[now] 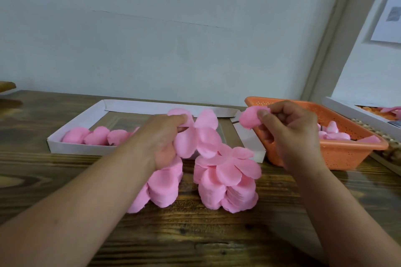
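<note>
Two stacks: left stack [162, 184] and right stack [227, 184] of pink petals stand side by side on the wooden table [195, 236], near me.
My left hand [161, 136]: fingers curled round a fanned bunch of petals [199, 134], held above the left stack, at the near wall of the white tray [130, 104].
My right hand [288, 134]: thumb and fingers pinch a single petal [249, 118], raised at the far left corner of the orange basket [338, 156].
Tray: a row of petals [95, 135] lies along its near left wall.
Basket: just right of the tray, with pale petals inside.
</note>
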The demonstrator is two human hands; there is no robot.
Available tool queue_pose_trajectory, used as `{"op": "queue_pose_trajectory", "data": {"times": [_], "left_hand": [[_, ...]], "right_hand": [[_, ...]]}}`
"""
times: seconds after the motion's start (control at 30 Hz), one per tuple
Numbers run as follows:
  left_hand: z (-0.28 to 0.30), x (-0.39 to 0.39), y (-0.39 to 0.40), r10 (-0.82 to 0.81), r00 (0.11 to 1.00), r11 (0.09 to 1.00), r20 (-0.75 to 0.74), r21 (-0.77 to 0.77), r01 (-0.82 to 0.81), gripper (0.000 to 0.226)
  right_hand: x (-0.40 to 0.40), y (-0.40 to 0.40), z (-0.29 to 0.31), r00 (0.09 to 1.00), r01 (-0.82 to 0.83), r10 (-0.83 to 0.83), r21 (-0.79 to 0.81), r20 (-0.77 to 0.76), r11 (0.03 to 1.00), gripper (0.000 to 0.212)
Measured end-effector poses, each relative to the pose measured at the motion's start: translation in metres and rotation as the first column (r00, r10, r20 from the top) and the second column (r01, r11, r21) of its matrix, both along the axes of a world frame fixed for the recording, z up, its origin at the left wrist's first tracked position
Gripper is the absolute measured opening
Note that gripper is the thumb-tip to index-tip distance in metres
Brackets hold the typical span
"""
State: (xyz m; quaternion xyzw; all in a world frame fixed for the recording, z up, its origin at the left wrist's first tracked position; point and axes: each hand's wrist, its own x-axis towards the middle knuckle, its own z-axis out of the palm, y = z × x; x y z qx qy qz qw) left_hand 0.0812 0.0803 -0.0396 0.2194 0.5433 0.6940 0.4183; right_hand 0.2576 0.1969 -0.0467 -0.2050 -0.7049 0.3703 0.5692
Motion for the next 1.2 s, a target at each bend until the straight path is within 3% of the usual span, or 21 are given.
{"op": "queue_pose_trajectory", "data": {"times": [0.2,0.3,0.43,0.5,0.53,0.6,0.63,0.77,0.87,1.0,1.2], "left_hand": [[0.0,0.012,0.002,-0.18,0.974,0.97,0.134,0.189,0.153,0.029],[-0.001,0.004,0.001,-0.13,0.991,0.969,0.03,0.216,0.121,0.027],[-0.006,0.005,-0.004,-0.098,0.994,0.986,-0.042,0.129,0.102,0.025],[-0.007,0.007,-0.006,-0.051,0.975,0.996,-0.216,0.059,0.066,0.029],[-0.008,0.008,-0.006,-0.025,0.917,0.999,-0.397,0.02,0.036,0.032],[-0.01,0.008,-0.006,0.033,0.72,0.999,-0.693,0.007,-0.04,0.037],[-0.01,0.008,-0.006,0.075,0.686,0.997,-0.724,0.03,-0.077,0.038],[-0.01,0.001,-0.005,0.156,0.875,0.987,-0.459,0.031,-0.159,0.032],[-0.013,-0.001,-0.003,0.138,0.948,0.99,-0.288,0.01,-0.141,0.025],[-0.016,-0.001,0.001,0.061,0.985,0.998,-0.163,0.028,-0.058,0.025],[-0.02,0.006,0.0,-0.097,0.982,0.994,-0.161,0.027,0.102,0.034]], "right_hand": [[0.002,-0.011,0.007,0.989,-0.115,0.115,0.006,-0.088,0.993,0.014],[0.001,-0.014,0.007,0.986,-0.143,0.144,0.022,-0.083,0.989,0.011],[-0.001,-0.018,0.006,0.983,-0.173,0.173,0.001,-0.068,0.985,0.006],[-0.002,-0.02,0.006,0.981,-0.186,0.186,0.004,-0.058,0.983,0.006],[-0.002,-0.021,0.007,0.98,-0.19,0.189,0.001,-0.055,0.982,0.007],[-0.002,-0.022,0.007,0.981,-0.187,0.187,-0.014,-0.048,0.982,0.01],[-0.002,-0.023,0.007,0.982,-0.183,0.182,-0.019,-0.041,0.983,0.01],[-0.003,-0.024,0.007,0.984,-0.176,0.176,-0.023,-0.021,0.984,0.011],[-0.003,-0.025,0.007,0.983,-0.183,0.182,-0.022,-0.029,0.983,0.01],[-0.003,-0.024,0.007,0.984,-0.176,0.175,-0.027,-0.042,0.984,0.012],[-0.004,-0.026,0.006,0.984,-0.176,0.176,-0.029,-0.013,0.984,0.014]]}}
